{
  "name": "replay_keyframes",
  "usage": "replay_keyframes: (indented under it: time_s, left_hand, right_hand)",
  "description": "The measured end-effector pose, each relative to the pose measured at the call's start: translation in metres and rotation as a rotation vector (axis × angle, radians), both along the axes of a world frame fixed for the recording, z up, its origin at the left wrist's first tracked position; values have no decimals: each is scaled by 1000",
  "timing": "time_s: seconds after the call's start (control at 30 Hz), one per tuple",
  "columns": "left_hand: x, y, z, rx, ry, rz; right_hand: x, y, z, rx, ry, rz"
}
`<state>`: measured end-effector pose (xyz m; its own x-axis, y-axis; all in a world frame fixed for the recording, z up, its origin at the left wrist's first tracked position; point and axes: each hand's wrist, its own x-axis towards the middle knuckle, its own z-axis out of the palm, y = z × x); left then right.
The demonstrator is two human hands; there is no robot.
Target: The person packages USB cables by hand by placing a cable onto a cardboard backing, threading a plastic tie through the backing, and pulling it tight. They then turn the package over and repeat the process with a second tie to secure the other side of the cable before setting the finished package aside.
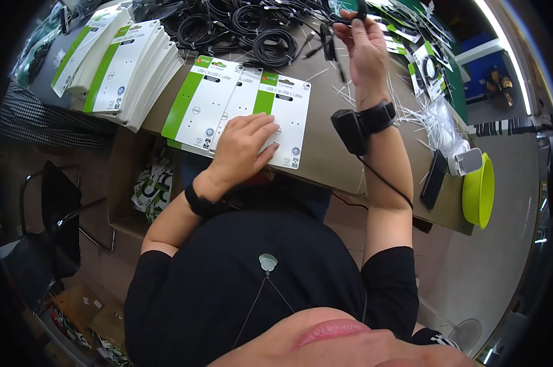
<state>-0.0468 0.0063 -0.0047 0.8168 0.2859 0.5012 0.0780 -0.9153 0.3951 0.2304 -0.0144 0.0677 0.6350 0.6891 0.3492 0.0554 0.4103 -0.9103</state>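
My left hand (242, 147) lies with its fingers stretched out over a white and green cardboard packaging card (288, 113). Beside that card, partly under it, more cards (206, 101) of the same kind overlap on the table near its front edge. Up at the far edge of the view, my right hand (368, 52) has its fingers closed on a coiled black cable (362, 9). Strands of dark cable (330, 46) hang just left of that hand, and I cannot tell whether they belong to the held coil.
A heap of coiled black cables (273, 46) covers the back of the table. Tall stacks of cards (129, 73) stand at the left. On the right lie scattered white ties (405, 116), carded cables (429, 67), a black phone (434, 177) and a lime-green bowl (485, 191) at the edge.
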Motion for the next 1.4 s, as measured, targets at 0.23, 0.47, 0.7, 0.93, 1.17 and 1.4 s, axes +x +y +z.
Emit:
replay_keyframes:
  time_s: [0.23,0.47,0.7,0.93,1.17,1.4]
  left_hand:
    - [4,17,17,-536,-20,-71]
    - [75,50,62,-1243,-205,-119]
    - [174,155,61,-1126,-344,-312]
    - [157,196,37,-1420,-612,-210]
    - [128,151,57,-1365,-841,-299]
    - [105,153,79,-1330,-939,-326]
  right_hand:
    - [-14,-32,-15,170,342,83]
    - [-32,-51,-28,231,505,393]
    - [8,0,-18,-133,-235,-48]
    - [4,-21,-56,-461,-447,-116]
    - [-54,-29,-32,-464,-382,74]
    - [-61,-33,-41,-458,-370,82]
